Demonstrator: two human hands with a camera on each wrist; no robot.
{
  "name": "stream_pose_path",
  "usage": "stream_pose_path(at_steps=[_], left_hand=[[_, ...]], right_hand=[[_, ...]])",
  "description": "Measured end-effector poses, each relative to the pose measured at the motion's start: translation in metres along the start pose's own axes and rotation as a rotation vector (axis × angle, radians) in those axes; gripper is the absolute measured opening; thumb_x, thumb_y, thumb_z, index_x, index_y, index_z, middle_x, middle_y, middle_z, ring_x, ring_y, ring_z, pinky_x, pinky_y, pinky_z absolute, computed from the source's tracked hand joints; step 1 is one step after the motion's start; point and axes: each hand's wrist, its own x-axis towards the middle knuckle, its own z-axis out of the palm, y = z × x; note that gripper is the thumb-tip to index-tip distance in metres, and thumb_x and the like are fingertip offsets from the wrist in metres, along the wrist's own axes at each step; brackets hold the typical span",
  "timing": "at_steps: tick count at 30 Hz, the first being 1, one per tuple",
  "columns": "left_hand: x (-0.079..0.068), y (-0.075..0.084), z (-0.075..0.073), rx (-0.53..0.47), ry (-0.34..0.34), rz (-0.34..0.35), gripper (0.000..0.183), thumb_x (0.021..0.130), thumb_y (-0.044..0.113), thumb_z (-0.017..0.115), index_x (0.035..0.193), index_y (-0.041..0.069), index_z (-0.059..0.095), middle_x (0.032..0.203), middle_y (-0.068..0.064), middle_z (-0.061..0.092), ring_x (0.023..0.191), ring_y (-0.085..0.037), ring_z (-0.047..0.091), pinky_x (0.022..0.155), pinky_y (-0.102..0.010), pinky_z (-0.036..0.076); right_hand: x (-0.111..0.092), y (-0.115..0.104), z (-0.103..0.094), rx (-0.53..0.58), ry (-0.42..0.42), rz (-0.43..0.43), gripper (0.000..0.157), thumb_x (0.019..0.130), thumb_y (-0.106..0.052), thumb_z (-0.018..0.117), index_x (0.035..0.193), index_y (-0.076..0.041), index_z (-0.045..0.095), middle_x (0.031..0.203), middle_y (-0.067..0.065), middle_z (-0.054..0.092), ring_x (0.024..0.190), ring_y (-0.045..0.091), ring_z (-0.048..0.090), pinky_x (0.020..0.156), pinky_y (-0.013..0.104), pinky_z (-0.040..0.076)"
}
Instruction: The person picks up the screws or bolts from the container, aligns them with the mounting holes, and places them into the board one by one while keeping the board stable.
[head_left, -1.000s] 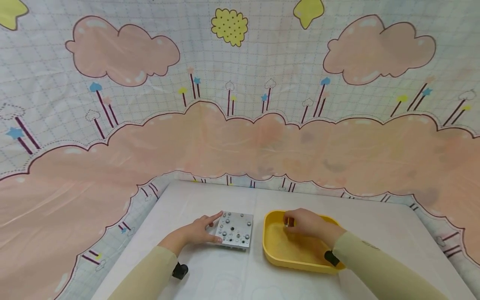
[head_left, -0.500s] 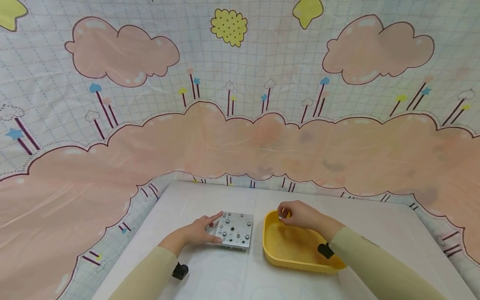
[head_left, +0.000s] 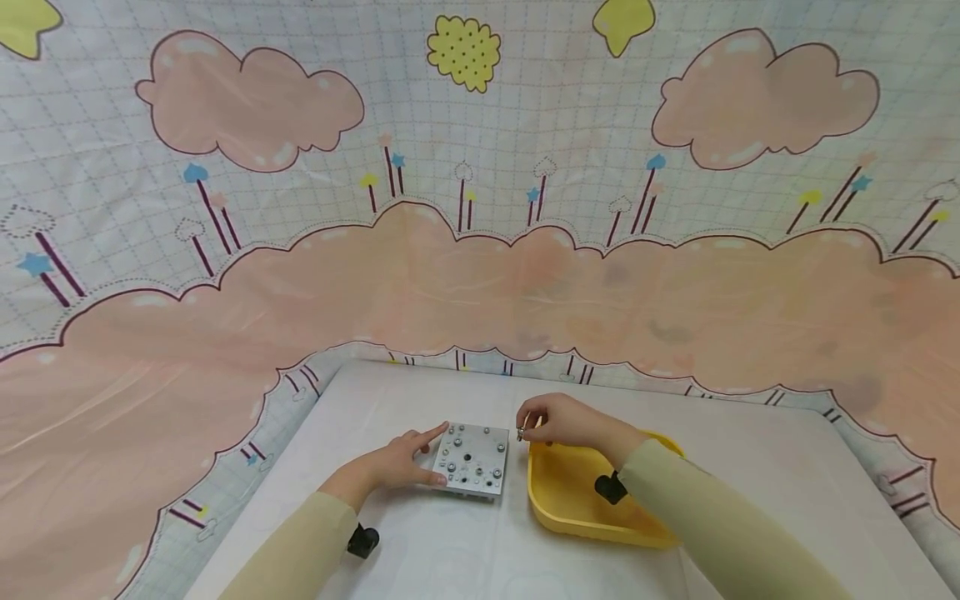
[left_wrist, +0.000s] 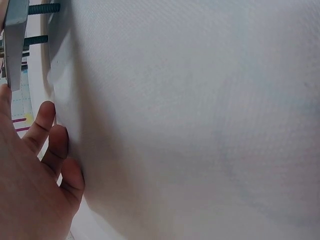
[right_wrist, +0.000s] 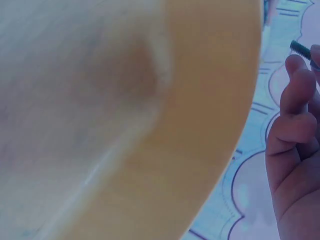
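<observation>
In the head view, a square silver metal plate [head_left: 472,458] with several screws and holes lies on the table. My left hand [head_left: 390,462] rests along its left side, straight index finger at the far corner and thumb at the near corner. In the left wrist view, threaded screw ends [left_wrist: 44,8] stick out from the plate's underside, and the other fingers bend loosely. My right hand [head_left: 566,421] pinches a small screw [head_left: 520,433] just right of the plate, above the table. Its dark threaded end [right_wrist: 300,48] shows in the right wrist view.
A yellow plastic tray [head_left: 600,533] stands right of the plate, under the right forearm. Its wall fills much of the right wrist view. White cloth covers the table [head_left: 420,550], and a patterned curtain [head_left: 480,283] hangs behind. Each wrist carries a small black camera [head_left: 363,542].
My right hand has risen out of the yellow tray with the screw and moved left past its rim toward the plate. The left hand and the plate stay put.
</observation>
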Motion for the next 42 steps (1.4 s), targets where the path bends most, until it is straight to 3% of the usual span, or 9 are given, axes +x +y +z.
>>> stream_pose_path(at_steps=[9, 20, 28, 42], left_hand=[[0.002, -0.003, 0.002, -0.009, -0.003, -0.011, 0.100, 0.073, 0.057, 0.081, 0.156, 0.037, 0.030, 0.126, -0.005, 0.053, 0.120, -0.031, 0.048, 0.103, -0.061, 0.038], [0.002, -0.004, 0.002, -0.010, -0.013, -0.007, 0.098, 0.074, 0.057, 0.081, 0.156, 0.038, 0.030, 0.124, -0.004, 0.053, 0.118, -0.028, 0.049, 0.102, -0.059, 0.039], [0.001, -0.001, 0.001, -0.015, -0.015, -0.002, 0.098, 0.075, 0.054, 0.082, 0.156, 0.036, 0.031, 0.124, -0.005, 0.053, 0.118, -0.028, 0.048, 0.102, -0.059, 0.039], [0.000, -0.001, -0.001, -0.033, -0.015, 0.003, 0.097, 0.075, 0.053, 0.082, 0.156, 0.036, 0.031, 0.125, -0.005, 0.053, 0.118, -0.028, 0.048, 0.102, -0.061, 0.038]], right_hand=[[0.033, -0.014, 0.020, 0.009, -0.071, -0.021, 0.009, 0.092, -0.011, 0.069, 0.095, -0.019, 0.071, 0.082, -0.003, 0.067, 0.072, 0.016, 0.062, 0.066, 0.027, 0.052], [0.061, -0.031, 0.041, -0.063, -0.128, 0.031, 0.009, 0.091, -0.015, 0.069, 0.091, -0.023, 0.071, 0.085, -0.005, 0.063, 0.074, 0.012, 0.056, 0.067, 0.026, 0.050], [0.065, -0.037, 0.048, -0.088, -0.141, 0.096, 0.007, 0.091, -0.017, 0.072, 0.090, -0.024, 0.072, 0.086, -0.004, 0.061, 0.078, 0.014, 0.054, 0.070, 0.028, 0.047], [0.068, -0.041, 0.059, -0.196, -0.140, 0.130, 0.011, 0.090, -0.017, 0.074, 0.085, -0.026, 0.071, 0.082, -0.005, 0.062, 0.077, 0.013, 0.055, 0.072, 0.027, 0.048]])
